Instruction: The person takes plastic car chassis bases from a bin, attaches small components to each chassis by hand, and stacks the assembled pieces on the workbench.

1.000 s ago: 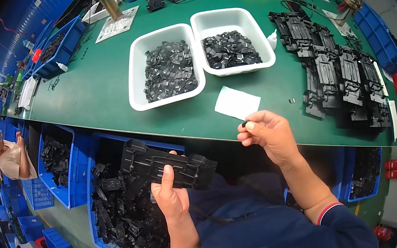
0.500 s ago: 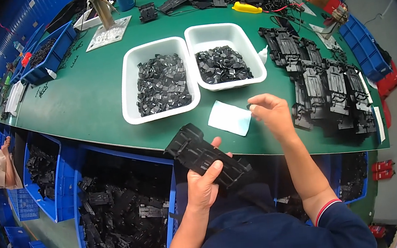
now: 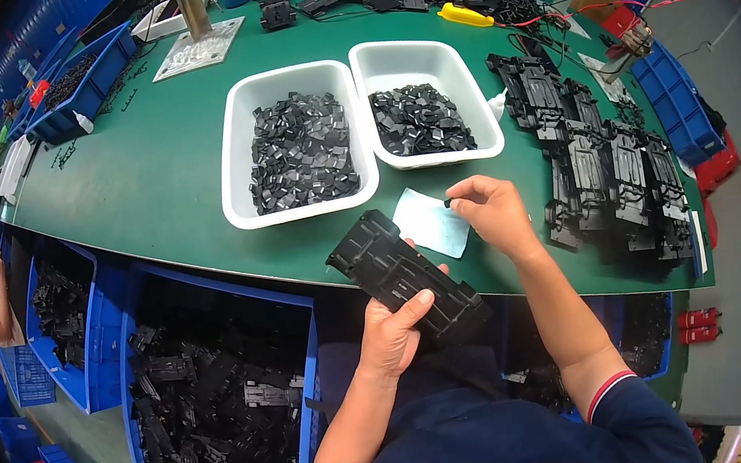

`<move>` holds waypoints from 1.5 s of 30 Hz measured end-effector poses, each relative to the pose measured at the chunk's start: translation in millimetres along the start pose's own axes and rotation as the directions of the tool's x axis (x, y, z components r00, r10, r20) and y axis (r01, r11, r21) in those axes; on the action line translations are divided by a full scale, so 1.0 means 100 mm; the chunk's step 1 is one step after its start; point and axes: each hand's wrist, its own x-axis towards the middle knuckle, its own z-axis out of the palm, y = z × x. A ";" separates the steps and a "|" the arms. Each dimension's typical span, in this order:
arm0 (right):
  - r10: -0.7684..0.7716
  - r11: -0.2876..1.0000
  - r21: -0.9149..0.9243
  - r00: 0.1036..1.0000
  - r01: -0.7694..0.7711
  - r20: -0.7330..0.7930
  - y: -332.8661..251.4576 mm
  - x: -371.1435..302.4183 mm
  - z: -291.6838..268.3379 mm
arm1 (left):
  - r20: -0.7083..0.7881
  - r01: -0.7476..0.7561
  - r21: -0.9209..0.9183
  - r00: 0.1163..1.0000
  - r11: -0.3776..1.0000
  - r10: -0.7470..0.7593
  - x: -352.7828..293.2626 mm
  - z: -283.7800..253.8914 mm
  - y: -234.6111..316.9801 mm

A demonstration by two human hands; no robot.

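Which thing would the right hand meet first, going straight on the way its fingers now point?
Probably the pale-blue rectangular sheet, if the right hand is low enough; its height is unclear. Passing above that, it would likely meet the left white rectangular tub.

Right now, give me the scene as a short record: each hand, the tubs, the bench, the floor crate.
Left hand: holds a long black molded part, slanted
Right hand: fingertips pinch a small black piece near the white sheet
Left tub: white, small black pieces inside
Right tub: same
Green bench: more molded parts at right
Blue crate: below bench level, black parts inside
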 end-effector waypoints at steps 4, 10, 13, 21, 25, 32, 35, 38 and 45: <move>0.014 0.997 -0.079 1.000 -0.015 -0.015 0.06 0.03 0.03 | 0.016 0.034 -0.018 0.999 0.999 -0.034 0.01 -0.02 -0.01; 0.014 0.992 -0.121 1.000 -0.017 -0.024 0.03 0.02 0.05 | 0.016 0.031 -0.023 0.999 0.999 -0.031 0.01 -0.02 -0.02; 0.016 0.990 -0.141 0.999 -0.021 -0.033 0.01 0.02 0.05 | 0.022 0.036 -0.019 0.999 0.999 -0.036 0.02 -0.02 -0.02; 0.031 0.986 -0.165 0.999 -0.038 -0.042 0.02 0.02 0.05 | 0.022 0.082 -0.032 0.996 0.996 -0.081 0.01 0.03 0.02; 0.006 0.987 -0.161 0.997 -0.019 -0.079 0.01 0.01 0.05 | 0.022 0.098 -0.029 0.995 0.995 -0.097 0.00 0.03 0.01; -0.006 0.985 -0.175 0.996 -0.009 -0.090 0.00 0.01 0.01 | -0.015 0.058 -0.031 0.998 0.998 -0.059 -0.05 0.00 0.03; 0.015 0.982 -0.186 0.996 -0.032 -0.090 -0.03 0.00 0.02 | 0.006 0.057 -0.031 0.998 0.998 -0.057 -0.02 0.01 0.02; -0.001 0.987 -0.160 0.997 -0.012 -0.082 -0.01 0.01 0.02 | 0.015 0.080 -0.013 0.997 0.997 -0.080 0.02 0.03 0.01; -0.009 0.984 -0.178 0.998 -0.001 -0.055 0.03 0.02 0.01 | 0.013 0.088 -0.006 0.996 0.996 -0.088 0.05 0.05 0.01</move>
